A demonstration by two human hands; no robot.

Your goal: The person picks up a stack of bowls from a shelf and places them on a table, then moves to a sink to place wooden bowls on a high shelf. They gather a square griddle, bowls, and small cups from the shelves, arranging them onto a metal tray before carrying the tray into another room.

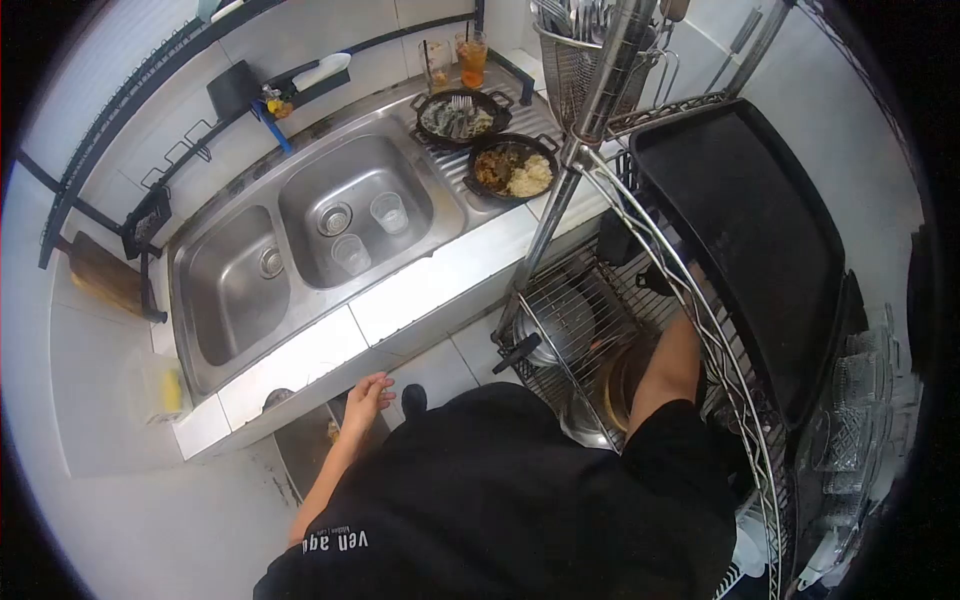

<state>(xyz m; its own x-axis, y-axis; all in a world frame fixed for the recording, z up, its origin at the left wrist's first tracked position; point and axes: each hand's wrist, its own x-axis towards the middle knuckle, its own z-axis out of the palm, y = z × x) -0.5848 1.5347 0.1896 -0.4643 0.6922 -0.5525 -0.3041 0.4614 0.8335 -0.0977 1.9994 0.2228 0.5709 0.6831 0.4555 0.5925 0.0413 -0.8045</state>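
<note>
My left hand [369, 398] hangs in the air just in front of the white tiled sink edge [400, 300]. Its fingers are loosely bent and apart, with nothing in them. My right arm reaches into a wire rack [720, 350] on the right. Most of my right hand [696, 275] is hidden behind the rack's rim and a large black tray [745, 230], so its fingers and anything in them do not show. Near it are dark cookware pieces [655, 280]. A metal lid [565, 320] and a brown round pot [615, 385] sit on the shelf below.
Two clear plastic cups [390, 213] lie in the double steel sink [235, 330]. Two black pans with food scraps [512, 168] and two glasses [471, 60] stand on the drainboard. A cutlery basket [570, 75] is behind the rack post; glass dishes [850, 430] are stacked at right.
</note>
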